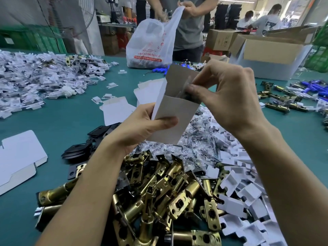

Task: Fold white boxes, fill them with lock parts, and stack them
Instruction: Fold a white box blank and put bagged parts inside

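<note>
Leaning white box (pixel 174 119) in left hand (pixel 142 126), right hand (pixel 229 98) pinching lock part (pixel 185 95) above

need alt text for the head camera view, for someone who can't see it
The left hand holds an open white box while the right hand pinches a dark part at its open top. Below, brass latches lie heaped on a green table.

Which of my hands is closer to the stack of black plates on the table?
Left. The left hand, gripping the white box, is just up and right of the black plates; the right hand is farther right, pinching a dark part at the box's top.
</note>
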Demonstrator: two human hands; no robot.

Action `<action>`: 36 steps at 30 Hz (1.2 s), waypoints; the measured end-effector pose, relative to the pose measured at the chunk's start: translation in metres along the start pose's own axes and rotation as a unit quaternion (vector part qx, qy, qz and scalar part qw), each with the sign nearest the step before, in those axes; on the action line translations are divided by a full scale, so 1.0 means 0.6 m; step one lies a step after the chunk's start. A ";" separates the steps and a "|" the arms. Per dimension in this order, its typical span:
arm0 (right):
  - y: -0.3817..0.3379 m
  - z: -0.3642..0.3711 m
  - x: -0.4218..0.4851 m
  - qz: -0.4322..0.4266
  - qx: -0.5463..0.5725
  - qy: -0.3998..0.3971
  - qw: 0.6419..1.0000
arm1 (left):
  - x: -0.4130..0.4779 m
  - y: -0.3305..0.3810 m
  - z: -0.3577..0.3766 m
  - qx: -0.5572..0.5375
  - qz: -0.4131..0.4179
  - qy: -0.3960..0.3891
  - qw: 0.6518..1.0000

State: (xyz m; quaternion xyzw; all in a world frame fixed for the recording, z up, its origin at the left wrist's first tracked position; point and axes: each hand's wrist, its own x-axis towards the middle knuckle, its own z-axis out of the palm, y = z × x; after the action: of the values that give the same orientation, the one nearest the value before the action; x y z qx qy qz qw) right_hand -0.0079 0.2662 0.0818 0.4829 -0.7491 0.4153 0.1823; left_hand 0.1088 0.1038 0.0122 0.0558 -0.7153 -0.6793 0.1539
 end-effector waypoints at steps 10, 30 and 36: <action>-0.020 -0.020 0.010 0.010 -0.073 -0.239 0.968 | 0.001 0.000 0.002 0.007 0.016 0.006 1.000; 0.052 0.031 -0.086 0.115 0.373 -0.095 0.916 | -0.004 -0.002 0.028 -0.060 -0.006 -0.017 0.998; 0.075 0.033 -0.084 0.072 0.300 -0.071 0.949 | 0.005 -0.007 0.040 0.019 0.010 -0.004 1.000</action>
State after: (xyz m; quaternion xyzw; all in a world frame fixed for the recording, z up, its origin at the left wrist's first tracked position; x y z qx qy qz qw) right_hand -0.0212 0.2878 0.0160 0.4881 -0.6339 0.5975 -0.0548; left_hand 0.0985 0.1258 0.0076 0.0488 -0.7295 -0.6639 0.1572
